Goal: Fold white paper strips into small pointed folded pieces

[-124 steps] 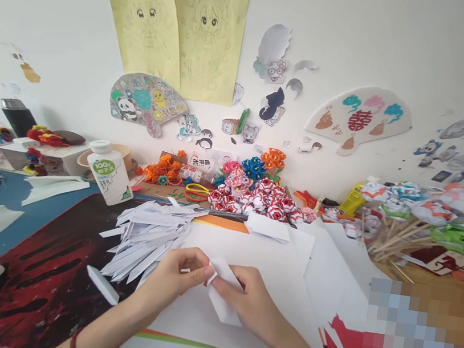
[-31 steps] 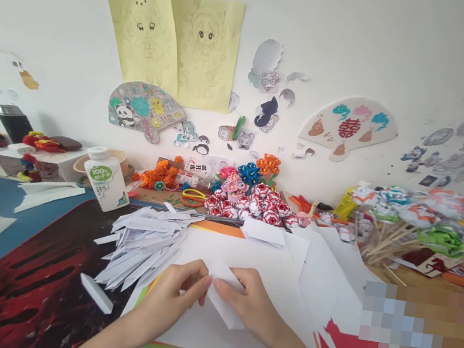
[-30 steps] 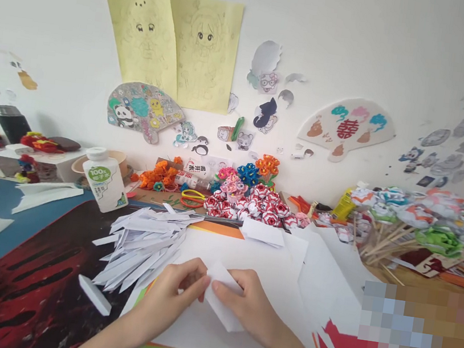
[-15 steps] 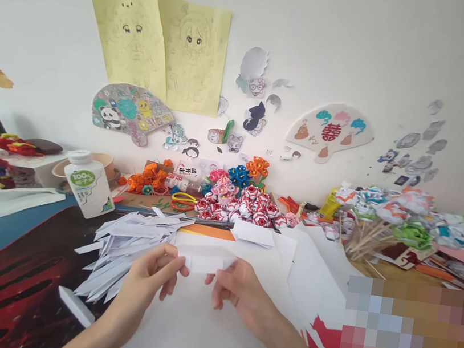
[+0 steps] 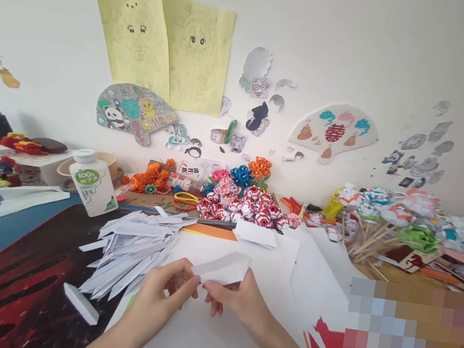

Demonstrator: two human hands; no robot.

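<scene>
A folded piece of white paper is held up between my two hands, tilted with its right end higher. My left hand pinches its lower left corner between thumb and fingers. On the other side, my right hand grips the right part, the thumb along the lower edge and the fingers partly hidden behind. Beneath the hands lies a large white sheet. To the left spreads a pile of folded white paper strips, and one separate folded strip rests nearer to me.
A white bottle stands behind the strips. Red and white paper flowers line the back, with a small white paper stack before them. Flowers on sticks stand at right, beyond red paper scraps. A blurred patch covers the lower right.
The folded paper has gone from level to tilted, and more of its face shows. My hands have come closer together, the left shifting right and slightly down.
</scene>
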